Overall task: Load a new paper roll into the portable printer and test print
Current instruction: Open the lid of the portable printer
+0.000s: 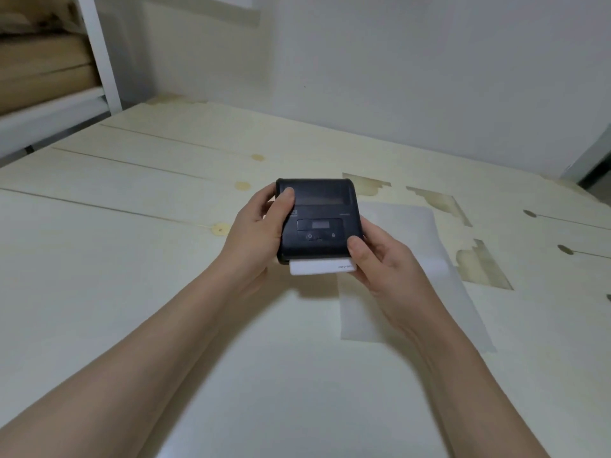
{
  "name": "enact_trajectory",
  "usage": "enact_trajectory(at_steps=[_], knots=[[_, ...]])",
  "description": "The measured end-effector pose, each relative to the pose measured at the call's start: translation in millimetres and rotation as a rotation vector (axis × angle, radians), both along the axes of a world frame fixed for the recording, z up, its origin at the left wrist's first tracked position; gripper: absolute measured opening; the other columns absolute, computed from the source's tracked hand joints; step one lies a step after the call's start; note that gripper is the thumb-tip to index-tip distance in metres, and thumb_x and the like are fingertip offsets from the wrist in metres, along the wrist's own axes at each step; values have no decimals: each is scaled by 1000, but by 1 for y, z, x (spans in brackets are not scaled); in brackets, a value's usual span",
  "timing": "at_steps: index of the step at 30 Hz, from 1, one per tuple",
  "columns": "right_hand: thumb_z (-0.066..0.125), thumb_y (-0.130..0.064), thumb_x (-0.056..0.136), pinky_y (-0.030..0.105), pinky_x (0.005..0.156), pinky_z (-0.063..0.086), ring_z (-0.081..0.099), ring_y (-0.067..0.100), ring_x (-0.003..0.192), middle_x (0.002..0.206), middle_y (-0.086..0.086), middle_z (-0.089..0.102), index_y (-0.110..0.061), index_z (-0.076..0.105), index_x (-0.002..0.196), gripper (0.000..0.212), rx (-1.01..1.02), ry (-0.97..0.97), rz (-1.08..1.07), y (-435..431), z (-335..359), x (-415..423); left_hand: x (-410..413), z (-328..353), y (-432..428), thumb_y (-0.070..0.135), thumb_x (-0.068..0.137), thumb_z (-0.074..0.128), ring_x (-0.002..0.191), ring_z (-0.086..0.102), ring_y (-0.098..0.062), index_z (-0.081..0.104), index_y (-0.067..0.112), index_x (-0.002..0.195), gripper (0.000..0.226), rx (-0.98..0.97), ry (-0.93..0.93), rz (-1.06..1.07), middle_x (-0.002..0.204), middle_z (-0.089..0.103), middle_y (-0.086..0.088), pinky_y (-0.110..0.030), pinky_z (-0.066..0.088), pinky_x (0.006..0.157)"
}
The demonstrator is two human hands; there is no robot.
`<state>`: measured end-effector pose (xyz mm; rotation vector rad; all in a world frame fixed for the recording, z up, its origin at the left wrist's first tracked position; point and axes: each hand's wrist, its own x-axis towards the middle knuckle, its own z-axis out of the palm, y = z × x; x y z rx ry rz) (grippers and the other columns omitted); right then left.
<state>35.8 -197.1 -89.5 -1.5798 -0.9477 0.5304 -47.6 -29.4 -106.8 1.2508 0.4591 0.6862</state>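
Head cam, only 1 view: both hands hold the black printer [318,221] just above the table [132,259]. The left hand [256,233] wraps its left edge, thumb on the lid, probably keeping it closed. The right hand [377,256] cups the near right corner, fingers curled underneath, thumb beside the buttons. A white paper strip [322,267] pokes out front, so I'd guess the roll's in.

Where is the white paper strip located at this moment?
In the head view, the white paper strip sticks out of the near edge of the black portable printer, just left of the right hand and above the table.
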Motion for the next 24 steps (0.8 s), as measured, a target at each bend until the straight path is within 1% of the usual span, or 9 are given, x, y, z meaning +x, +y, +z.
enact_trajectory(at_steps=[4,8,11,13,16,18,20,22,24], knots=[[44,-8,103,33,104,47,60,12,124,130,-6,67,-26,51,139,41,29,31,14,1,-2,1,-2,1,-2,32,100,50,85,70,-9,60,15,123,30,5,-13,-9,106,72,1,-19,53,62],[48,-11,102,26,101,49,60,8,124,132,-7,65,-22,48,144,43,57,22,-38,1,-3,-1,-3,3,-3,31,100,50,79,69,-8,60,12,119,29,33,-30,20,99,70,3,-17,50,58],[49,-12,101,31,104,48,60,8,124,133,-8,65,-22,48,144,43,87,6,-69,1,-2,-3,-3,5,-4,31,100,51,76,67,-7,61,14,112,24,43,-42,44,94,69,4,-17,49,57],[49,-12,101,33,105,48,60,7,124,133,-8,65,-22,49,143,43,91,5,-81,1,-1,-4,-2,5,-3,33,99,52,80,67,-9,61,12,117,29,44,-39,60,98,69,3,-19,50,61],[49,-13,101,30,104,47,59,4,123,133,-10,65,-23,50,143,43,61,-15,-89,1,0,-5,-2,3,-3,35,98,53,82,67,-10,58,9,124,37,39,-14,71,103,68,1,-17,50,60],[51,-14,101,21,101,47,60,-3,118,127,-16,67,-27,53,140,41,21,-51,-106,1,1,-6,-3,2,1,38,97,55,92,68,-11,58,13,126,38,90,24,92,111,69,3,-19,52,67],[54,-15,99,13,94,47,62,-7,112,119,-20,71,-31,59,135,39,-14,-99,-134,1,1,-7,-7,3,7,43,93,57,103,68,-10,61,21,126,40,176,78,116,117,70,6,-25,53,82],[57,-19,97,18,95,50,65,-2,109,113,-19,73,-36,63,128,36,-46,-131,-180,1,-1,-6,-11,4,9,47,91,56,102,69,-7,64,24,121,39,227,147,109,112,72,9,-24,51,84],[58,-24,96,32,99,51,67,8,108,109,-12,75,-40,66,124,33,-89,-158,-205,1,-4,-7,-16,1,10,43,95,53,86,69,4,67,24,112,29,272,217,101,101,74,13,-12,49,73]])
